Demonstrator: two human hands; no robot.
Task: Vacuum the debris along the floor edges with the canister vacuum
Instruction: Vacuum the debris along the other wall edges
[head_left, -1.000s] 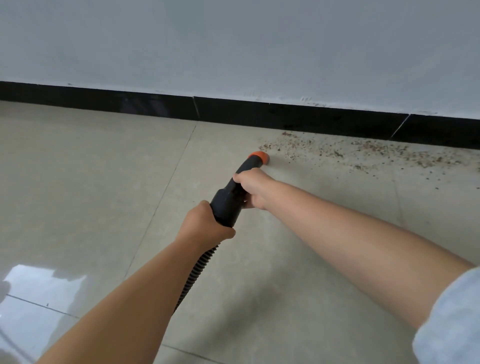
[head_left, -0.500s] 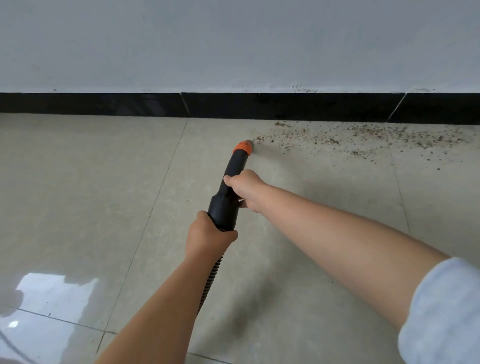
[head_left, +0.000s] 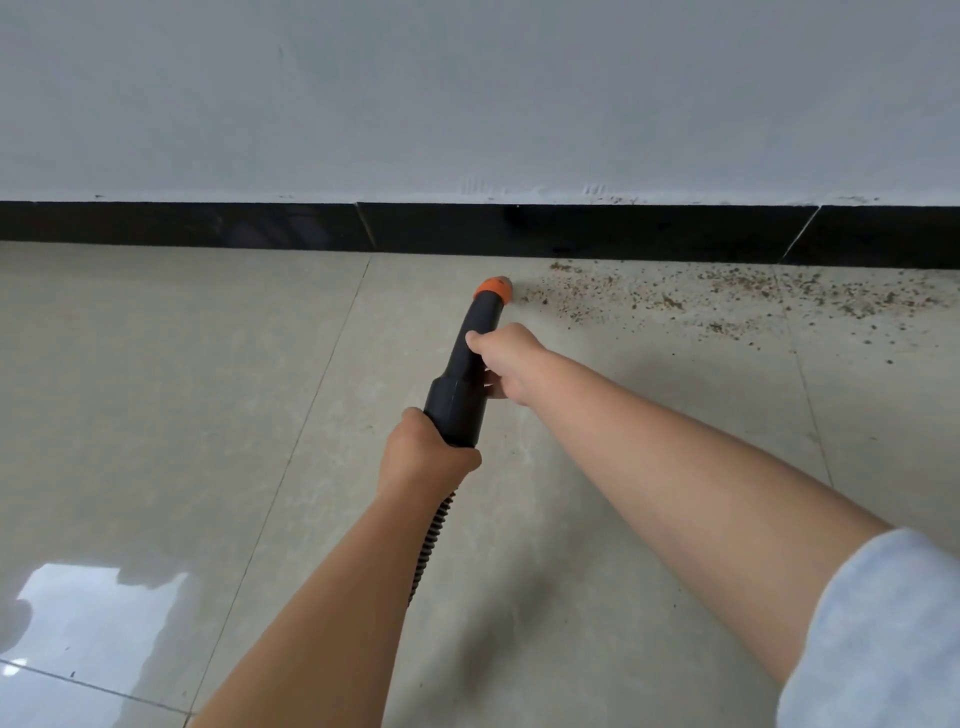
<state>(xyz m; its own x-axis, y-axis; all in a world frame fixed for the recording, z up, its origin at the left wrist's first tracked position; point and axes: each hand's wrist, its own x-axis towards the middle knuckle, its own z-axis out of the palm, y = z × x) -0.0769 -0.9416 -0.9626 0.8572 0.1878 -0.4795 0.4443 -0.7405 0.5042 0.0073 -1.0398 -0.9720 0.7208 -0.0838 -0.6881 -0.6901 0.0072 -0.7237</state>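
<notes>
A black vacuum nozzle (head_left: 470, 364) with an orange tip (head_left: 494, 289) points away from me toward the wall, its tip low over the beige floor tiles. My left hand (head_left: 423, 457) grips the wide rear end of the nozzle, where the ribbed black hose (head_left: 431, 545) runs back under my forearm. My right hand (head_left: 506, 361) holds the nozzle further forward, fingers curled round its right side. Brown crumbly debris (head_left: 727, 299) is scattered along the floor edge, starting just right of the orange tip. The canister is out of view.
A black skirting board (head_left: 208, 226) runs along the foot of the grey-white wall (head_left: 467, 93). Beige floor tiles (head_left: 156, 389) with thin joints spread to the left, with a bright window reflection at the lower left.
The nozzle has swung from pointing up-right to nearly straight toward the wall. The view has levelled, and the orange tip now sits at the left end of the debris strip.
</notes>
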